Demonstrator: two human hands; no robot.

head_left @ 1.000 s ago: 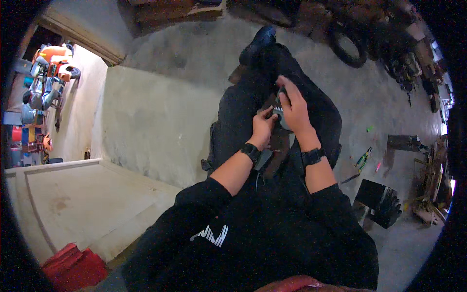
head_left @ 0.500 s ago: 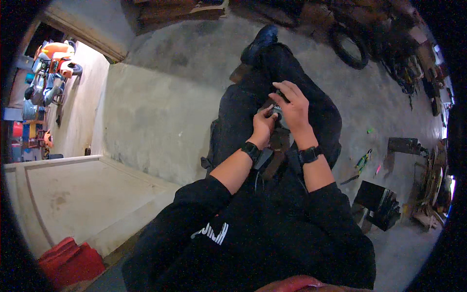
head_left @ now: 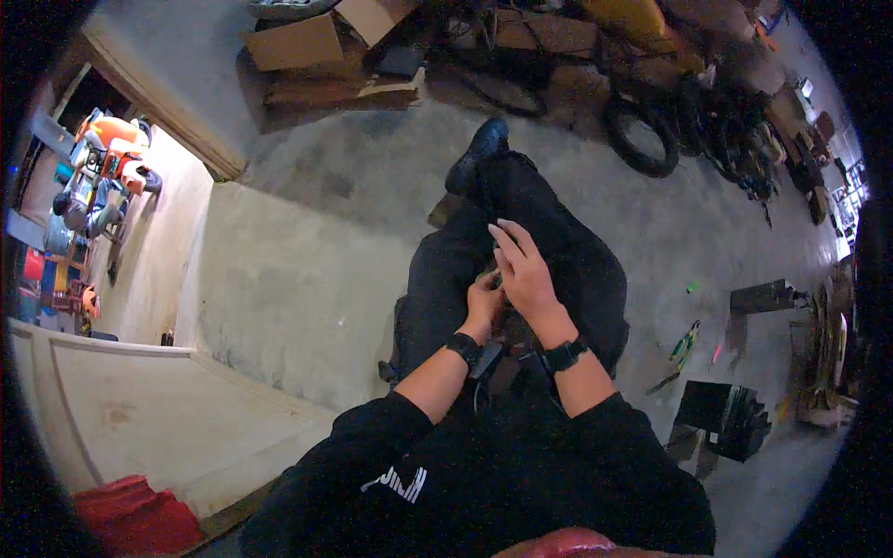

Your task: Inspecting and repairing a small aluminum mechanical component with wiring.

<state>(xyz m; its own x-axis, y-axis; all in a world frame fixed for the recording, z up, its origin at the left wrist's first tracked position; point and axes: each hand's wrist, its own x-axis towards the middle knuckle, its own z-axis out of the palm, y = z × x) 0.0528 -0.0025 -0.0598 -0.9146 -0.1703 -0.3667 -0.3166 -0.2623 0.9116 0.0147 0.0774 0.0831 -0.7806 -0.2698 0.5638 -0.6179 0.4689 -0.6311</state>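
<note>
Low over my lap, my left hand (head_left: 485, 302) has its fingers closed round a small thing that is mostly hidden, so its kind cannot be made out. Right beside it and partly in front is my right hand (head_left: 526, 281), its upper fingers stretched out and apart and its thumb near the left fingertips. Both wrists wear black bands (head_left: 564, 353). Under the hands are my legs in dark trousers (head_left: 581, 251), with a dark shoe (head_left: 479, 153) beyond.
On the concrete floor (head_left: 279, 270) to the right lie green-handled pliers (head_left: 686, 342), a pink stick (head_left: 716, 353) and a black box (head_left: 721, 417). Tyres (head_left: 642, 139) and cardboard (head_left: 296, 44) line the far side. A red cloth (head_left: 138, 513) is near left; an orange motorcycle (head_left: 116, 135) stands outside the doorway.
The view has tilted up, showing more of the far clutter. My right hand's fingers have straightened and now cover more of the small thing between the hands.
</note>
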